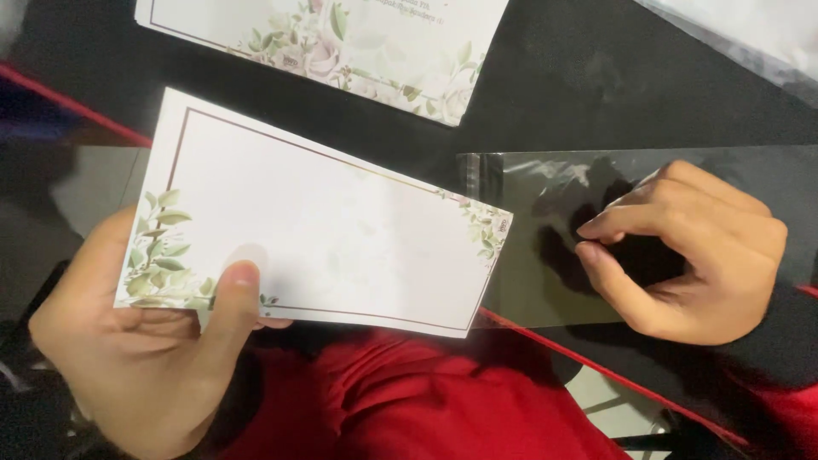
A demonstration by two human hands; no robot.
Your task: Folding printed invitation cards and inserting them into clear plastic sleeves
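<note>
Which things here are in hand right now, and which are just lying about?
In hand:
- card, pinched in the left hand
- clear sleeve, pinched by the right hand

Lying about:
- second floral card, top edge of the black table
- plastic sheet, top right corner

A single head-worn camera is looking steeply down from just above the person's hands, sitting close enough that the left hand (145,358) and right hand (690,255) are filling the lower frame (the black surface (579,85) is stretching beyond them).
</note>
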